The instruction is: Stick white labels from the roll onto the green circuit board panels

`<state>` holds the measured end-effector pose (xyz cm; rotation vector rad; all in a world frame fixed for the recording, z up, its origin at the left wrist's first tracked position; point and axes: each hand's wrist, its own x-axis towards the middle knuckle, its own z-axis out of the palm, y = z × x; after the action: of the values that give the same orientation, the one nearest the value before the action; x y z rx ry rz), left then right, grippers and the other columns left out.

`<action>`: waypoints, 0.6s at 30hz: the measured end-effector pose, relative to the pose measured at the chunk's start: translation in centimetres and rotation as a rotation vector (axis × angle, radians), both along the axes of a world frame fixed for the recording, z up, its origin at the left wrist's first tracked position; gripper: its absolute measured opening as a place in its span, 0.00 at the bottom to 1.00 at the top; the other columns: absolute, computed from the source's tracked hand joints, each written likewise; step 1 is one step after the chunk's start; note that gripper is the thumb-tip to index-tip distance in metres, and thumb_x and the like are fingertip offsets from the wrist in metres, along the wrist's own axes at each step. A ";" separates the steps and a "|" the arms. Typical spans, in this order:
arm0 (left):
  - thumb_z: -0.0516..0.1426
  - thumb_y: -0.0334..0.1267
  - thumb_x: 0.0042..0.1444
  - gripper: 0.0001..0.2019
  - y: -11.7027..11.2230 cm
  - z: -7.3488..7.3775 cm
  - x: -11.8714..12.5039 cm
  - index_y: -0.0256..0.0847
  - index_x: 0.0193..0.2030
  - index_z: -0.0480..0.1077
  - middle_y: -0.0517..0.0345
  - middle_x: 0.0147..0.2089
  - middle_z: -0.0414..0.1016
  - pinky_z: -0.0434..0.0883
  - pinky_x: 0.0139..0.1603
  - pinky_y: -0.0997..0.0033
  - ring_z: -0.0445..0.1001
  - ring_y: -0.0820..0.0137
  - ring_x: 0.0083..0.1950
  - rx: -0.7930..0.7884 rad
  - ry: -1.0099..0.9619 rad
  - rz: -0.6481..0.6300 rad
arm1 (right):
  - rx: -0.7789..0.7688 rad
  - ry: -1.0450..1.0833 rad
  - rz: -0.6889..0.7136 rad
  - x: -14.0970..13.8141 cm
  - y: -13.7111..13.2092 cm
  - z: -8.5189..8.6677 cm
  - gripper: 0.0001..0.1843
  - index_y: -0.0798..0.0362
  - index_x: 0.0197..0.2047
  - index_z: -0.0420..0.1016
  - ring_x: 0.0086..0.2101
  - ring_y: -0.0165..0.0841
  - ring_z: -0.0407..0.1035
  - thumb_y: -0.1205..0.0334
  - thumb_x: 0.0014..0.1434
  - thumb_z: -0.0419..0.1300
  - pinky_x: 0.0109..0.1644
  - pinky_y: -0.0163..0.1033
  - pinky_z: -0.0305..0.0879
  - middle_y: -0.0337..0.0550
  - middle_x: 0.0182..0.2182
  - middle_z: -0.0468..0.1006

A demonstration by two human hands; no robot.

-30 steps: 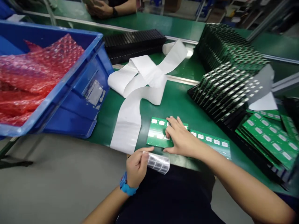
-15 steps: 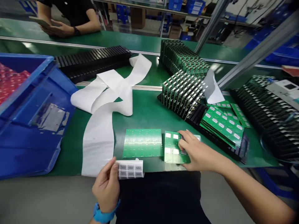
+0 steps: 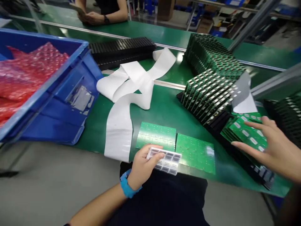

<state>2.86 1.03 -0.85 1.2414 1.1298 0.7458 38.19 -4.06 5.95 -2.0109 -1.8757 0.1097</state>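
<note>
My left hand [image 3: 146,163] grips a sheet of printed labels [image 3: 166,158] over the bench's front edge, thumb on top. Behind the sheet lies a green circuit board [image 3: 156,134], partly covered by my fingers. Beside it to the right is another green circuit board [image 3: 195,153] with no labels on its top. My right hand [image 3: 270,144] hovers at a stack of circuit boards with white labels [image 3: 243,131], thumb and fingers spread, holding nothing; whether it touches the stack I cannot tell. The stack rests across a black slotted rack.
A blue bin [image 3: 53,91] with red bubble wrap [image 3: 39,75] stands left. A white backing strip [image 3: 119,125] curls across the bench. Racks of upright boards [image 3: 209,94] stand at right, a black rack [image 3: 122,50] behind. Across the bench, a person's hands [image 3: 95,18] hold something flat.
The view has swung left. My right hand has let go of the labelled board and moved right to the stack. A board without labels now shows in its former place.
</note>
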 end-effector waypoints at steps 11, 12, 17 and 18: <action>0.55 0.36 0.57 0.06 -0.3 0.0 -1.3 0.40 0.37 0.73 0.61 0.30 0.72 0.65 0.30 0.79 0.67 0.76 0.29 0.157 -0.050 0.028 | -0.312 0.611 0.316 -19.2 3.1 -2.2 0.07 0.48 0.31 0.72 0.28 0.29 0.66 0.67 0.60 0.57 0.30 0.35 0.62 0.36 0.27 0.70; 0.55 0.37 0.57 0.06 -0.2 -0.1 -1.4 0.39 0.35 0.73 0.61 0.28 0.71 0.64 0.28 0.79 0.66 0.76 0.27 0.151 -0.042 0.045 | -0.322 0.622 0.329 -19.3 3.2 -2.2 0.07 0.48 0.31 0.73 0.27 0.29 0.66 0.67 0.60 0.56 0.30 0.35 0.61 0.35 0.27 0.70; 0.58 0.39 0.53 0.12 -0.1 -0.4 -1.9 0.36 0.22 0.67 0.65 0.19 0.64 0.61 0.23 0.80 0.62 0.78 0.22 0.077 -0.001 0.173 | -0.406 0.687 0.336 -19.5 3.5 -2.2 0.13 0.46 0.48 0.70 0.29 0.30 0.68 0.64 0.60 0.58 0.33 0.35 0.63 0.34 0.29 0.73; 0.58 0.39 0.53 0.11 0.0 -0.4 -2.0 0.36 0.23 0.68 0.64 0.20 0.66 0.62 0.24 0.80 0.63 0.77 0.23 0.076 0.000 0.171 | -0.416 0.701 0.321 -19.6 3.6 -2.1 0.15 0.47 0.51 0.68 0.30 0.31 0.68 0.64 0.59 0.59 0.34 0.36 0.64 0.35 0.30 0.74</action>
<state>0.84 1.02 -1.29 1.2179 1.2278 0.9248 18.59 -0.48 3.86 -1.5529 -1.7503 1.2069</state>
